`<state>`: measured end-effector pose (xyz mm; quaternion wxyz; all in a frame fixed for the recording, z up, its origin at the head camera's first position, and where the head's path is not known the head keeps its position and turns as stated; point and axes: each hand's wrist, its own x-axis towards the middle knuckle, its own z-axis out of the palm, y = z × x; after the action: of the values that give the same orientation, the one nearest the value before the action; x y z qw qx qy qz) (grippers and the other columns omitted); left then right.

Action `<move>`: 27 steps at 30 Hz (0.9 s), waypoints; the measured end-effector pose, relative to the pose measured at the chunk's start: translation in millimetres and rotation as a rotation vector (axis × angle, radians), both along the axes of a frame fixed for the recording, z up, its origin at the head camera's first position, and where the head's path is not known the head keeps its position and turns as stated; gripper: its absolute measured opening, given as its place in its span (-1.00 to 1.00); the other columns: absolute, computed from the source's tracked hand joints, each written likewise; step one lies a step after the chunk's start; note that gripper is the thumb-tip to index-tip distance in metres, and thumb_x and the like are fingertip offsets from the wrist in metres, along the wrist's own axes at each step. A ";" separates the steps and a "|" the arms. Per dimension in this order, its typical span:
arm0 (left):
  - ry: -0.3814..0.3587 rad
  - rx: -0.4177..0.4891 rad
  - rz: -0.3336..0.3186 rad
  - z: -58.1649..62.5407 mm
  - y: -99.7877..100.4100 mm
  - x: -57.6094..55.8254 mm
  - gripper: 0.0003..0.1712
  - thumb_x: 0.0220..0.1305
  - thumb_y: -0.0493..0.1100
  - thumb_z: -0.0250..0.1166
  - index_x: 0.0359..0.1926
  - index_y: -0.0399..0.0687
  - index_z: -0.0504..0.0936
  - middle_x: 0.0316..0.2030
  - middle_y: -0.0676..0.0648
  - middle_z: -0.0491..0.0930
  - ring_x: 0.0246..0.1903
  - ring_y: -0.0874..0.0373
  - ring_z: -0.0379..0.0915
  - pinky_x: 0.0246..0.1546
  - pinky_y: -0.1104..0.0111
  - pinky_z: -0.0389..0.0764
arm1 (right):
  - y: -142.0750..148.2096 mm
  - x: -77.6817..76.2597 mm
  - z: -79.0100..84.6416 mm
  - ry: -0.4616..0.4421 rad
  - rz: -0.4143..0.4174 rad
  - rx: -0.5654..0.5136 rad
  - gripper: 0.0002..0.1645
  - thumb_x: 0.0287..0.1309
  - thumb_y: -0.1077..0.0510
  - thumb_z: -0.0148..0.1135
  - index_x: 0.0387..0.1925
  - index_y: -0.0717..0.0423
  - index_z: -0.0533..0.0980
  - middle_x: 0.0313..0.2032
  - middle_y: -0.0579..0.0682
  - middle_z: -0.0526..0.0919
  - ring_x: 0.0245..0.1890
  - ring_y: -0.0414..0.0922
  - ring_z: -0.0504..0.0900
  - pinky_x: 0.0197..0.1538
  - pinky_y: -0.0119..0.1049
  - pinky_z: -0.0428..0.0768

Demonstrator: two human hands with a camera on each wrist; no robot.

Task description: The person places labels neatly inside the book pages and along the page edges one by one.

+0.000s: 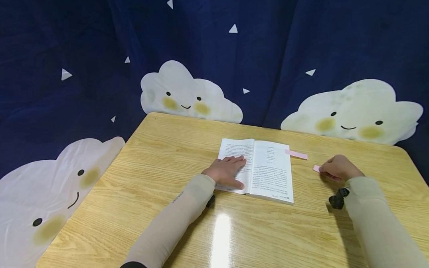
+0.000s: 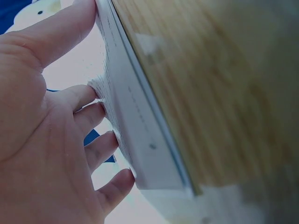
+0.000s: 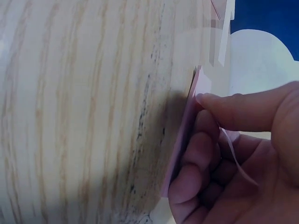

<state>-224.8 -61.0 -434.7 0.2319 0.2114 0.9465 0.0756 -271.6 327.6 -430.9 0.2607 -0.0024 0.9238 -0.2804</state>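
Head view: an open book (image 1: pixel 273 177) lies on the wooden surface (image 1: pixel 156 159), in front of a dark blue curtain (image 1: pixel 270 16) printed with white clouds (image 1: pixel 187 91). The left hand (image 1: pixel 226 171) rests on the left page, palm down, with fingers extended. A pink strip (image 1: pixel 298 155) projects from the upper outer edge of the right page. Just beyond it, to the right, the right hand (image 1: pixel 339 168) grips a small pink pad (image 1: pixel 316 168) near the surface.

Left wrist view: the left hand is open, its fingertips against the pages; the book's lower edge runs diagonally beside the wood.

Right wrist view: the thumb and curled fingers pinch the pad at its edge; a thin pale slip (image 3: pixel 232 154) curves from beneath the thumb toward the palm.
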 end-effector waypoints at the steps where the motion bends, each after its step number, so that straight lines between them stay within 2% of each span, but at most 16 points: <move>1: 0.001 -0.001 -0.001 0.2 -0.1 0.1 0.04 0.25 0.36 0.22 0.59 0.32 -0.10 0.60 0.24 -0.21 0.60 0.11 -0.22 0.53 -0.01 0.01 | 0.3 0.2 -0.1 0.003 0.003 -0.002 -0.67 0.21 0.12 0.14 -0.29 0.36 0.63 -0.72 -0.19 0.42 -0.67 -0.27 0.33 -0.53 -0.39 0.34; 5: 0.005 -0.004 0.001 0.4 -0.1 -0.1 0.05 0.25 0.37 0.23 0.59 0.32 -0.11 0.60 0.25 -0.22 0.60 0.12 -0.22 0.53 -0.01 0.01 | 1.2 1.4 0.8 0.014 0.012 -0.007 -0.64 0.22 0.11 0.15 -0.24 0.38 0.63 -0.72 -0.19 0.43 -0.68 -0.27 0.31 -0.53 -0.38 0.34; 9: 0.005 -0.001 0.006 -0.4 0.2 0.0 0.05 0.25 0.37 0.24 0.59 0.33 -0.10 0.60 0.25 -0.21 0.60 0.12 -0.21 0.53 -0.01 0.02 | 0.7 1.6 1.6 0.010 0.010 0.001 -0.67 0.23 0.10 0.16 -0.31 0.33 0.63 -0.71 -0.18 0.43 -0.67 -0.26 0.32 -0.53 -0.37 0.35; 14: 0.007 0.001 0.004 -1.4 -0.1 -0.1 0.05 0.25 0.37 0.23 0.59 0.33 -0.09 0.60 0.24 -0.20 0.60 0.11 -0.20 0.53 0.00 0.02 | -0.4 0.8 3.6 -0.021 -0.012 -0.004 -0.69 0.26 0.11 0.13 -0.33 0.32 0.62 -0.62 -0.13 0.53 -0.61 -0.22 0.41 -0.50 -0.34 0.41; 21: 0.001 0.001 0.005 1.6 -0.4 -0.2 0.04 0.24 0.38 0.23 0.59 0.34 -0.09 0.60 0.25 -0.20 0.60 0.12 -0.21 0.53 -0.01 0.02 | -1.4 1.2 5.0 -0.023 -0.030 -0.015 -0.73 0.24 0.13 0.10 -0.50 0.18 0.58 -0.64 -0.13 0.51 -0.62 -0.22 0.42 -0.49 -0.34 0.42; 27: -0.004 0.000 0.010 2.3 1.4 1.2 0.04 0.24 0.36 0.24 0.59 0.34 -0.09 0.60 0.25 -0.19 0.60 0.12 -0.21 0.53 0.00 0.02 | 2.1 6.8 4.8 0.009 -0.025 -0.049 -0.69 0.27 0.15 0.02 -0.38 0.28 0.60 -0.59 -0.11 0.56 -0.60 -0.22 0.44 -0.50 -0.34 0.46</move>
<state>-223.6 -59.7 -432.5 0.2333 0.2068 0.9470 0.0769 -264.8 329.8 -426.1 0.2527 0.0013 0.9179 -0.3061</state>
